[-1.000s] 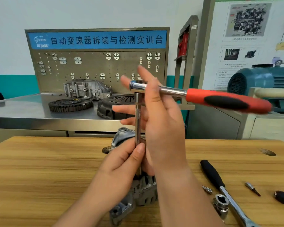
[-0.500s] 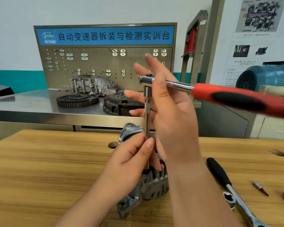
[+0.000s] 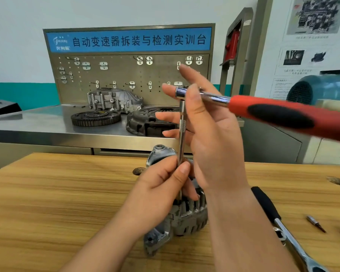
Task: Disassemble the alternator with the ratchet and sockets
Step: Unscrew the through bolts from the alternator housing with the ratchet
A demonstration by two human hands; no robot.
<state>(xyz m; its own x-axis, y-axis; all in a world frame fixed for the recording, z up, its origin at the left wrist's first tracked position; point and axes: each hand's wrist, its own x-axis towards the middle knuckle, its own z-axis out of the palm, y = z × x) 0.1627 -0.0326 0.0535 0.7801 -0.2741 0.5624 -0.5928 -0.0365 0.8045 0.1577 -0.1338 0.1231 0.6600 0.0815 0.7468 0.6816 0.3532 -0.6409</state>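
Alternator [image 3: 186, 218]: one, lying unclamped on the wooden desk [image 3: 57, 193], directly beneath both hands.
Ratchet [image 3: 283, 114]: red-and-black handle reaching out level to the right. Its head sits on top of the extension bar [image 3: 182, 134].
Extension bar: one, nearly upright, running down to the alternator. Its lower end is hidden behind the left hand, so I cannot tell whether a socket is seated on a fastener.
Left hand [image 3: 161, 191]: thumb and fingers pinch the bar low down, just above the housing.
Right hand [image 3: 212, 138]: fingers splayed straight and apart, clamped on nothing. The ratchet's neck lies between thumb and forefinger.
Risk, slip: I judge the loose hold on the long handle the main hazard. A tilt of the bar could cam the drive off the fastener and round it.
Risk, body: with nothing fixing it, the alternator could turn or tip under torque.
Risk, fingers: the left fingertips sit close to the fins and could be nipped.
Count, tools: two ratchets, counting the second ratchet [image 3: 267, 205] lying at right, and one loose bit [image 3: 315, 223].
Count, background: three drivetrain parts on the steel desk [image 3: 37, 126] behind.
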